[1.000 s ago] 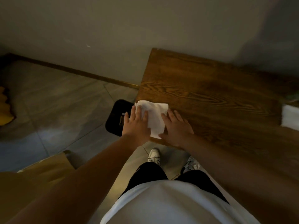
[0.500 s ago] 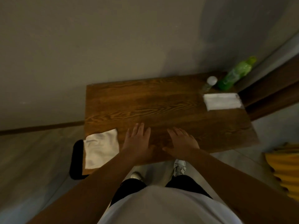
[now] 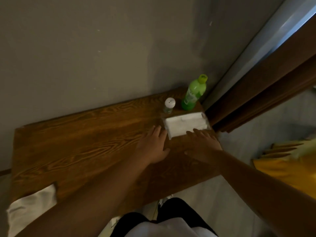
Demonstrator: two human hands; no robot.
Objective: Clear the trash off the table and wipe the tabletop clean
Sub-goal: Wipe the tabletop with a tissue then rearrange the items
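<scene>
A dark wooden table (image 3: 77, 142) stands against the wall. A white tissue (image 3: 32, 207) lies at its near left corner, overhanging the edge. A white tissue pack (image 3: 184, 124) lies at the far right of the tabletop. My left hand (image 3: 152, 146) is flat with straight fingers just left of the pack. My right hand (image 3: 203, 144) is also flat, its fingertips at the pack's near edge. Neither hand holds anything.
A green bottle (image 3: 194, 93) and a small white-capped bottle (image 3: 169, 105) stand at the far right corner by the wall. A dark wooden door frame (image 3: 256, 93) borders the table's right end. Something yellow (image 3: 287, 165) sits on the floor to the right.
Both hands left the tissue at the left corner and moved right across the tabletop to the tissue pack. My view swung right, and the black bin is out of sight.
</scene>
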